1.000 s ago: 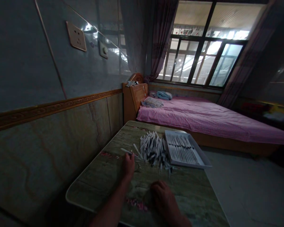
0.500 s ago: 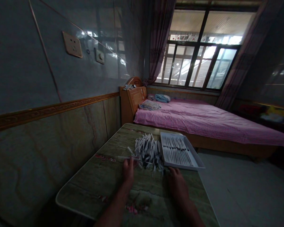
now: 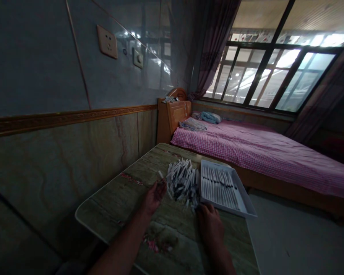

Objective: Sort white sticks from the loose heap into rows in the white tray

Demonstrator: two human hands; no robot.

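Note:
A heap of slim white pen-like sticks with dark parts (image 3: 182, 179) lies on the table. My left hand (image 3: 153, 198) is at the heap's left edge, fingers curled inward; whatever they hold is too dark and blurred to make out. To the right of the heap, a shallow white tray (image 3: 248, 204) carries two rows of the same sticks laid side by side. My right hand (image 3: 210, 223) is by the tray's near left corner, back upward and fingers bent, their tips hidden. A loose stick (image 3: 160, 174) lies at the heap's upper left.
The green marble-patterned table (image 3: 111, 206) stands close to a tiled wall (image 3: 109, 141) on the left. Beyond it is a bed with a pink checked sheet (image 3: 232, 143) and a wooden headboard (image 3: 174, 114). Pale floor (image 3: 286, 229) shows at the right.
The view has turned left. My left hand has rolled palm-inward beside the heap, and the thin stick seen at its fingers earlier is no longer distinct. My right hand stays near the tray corner.

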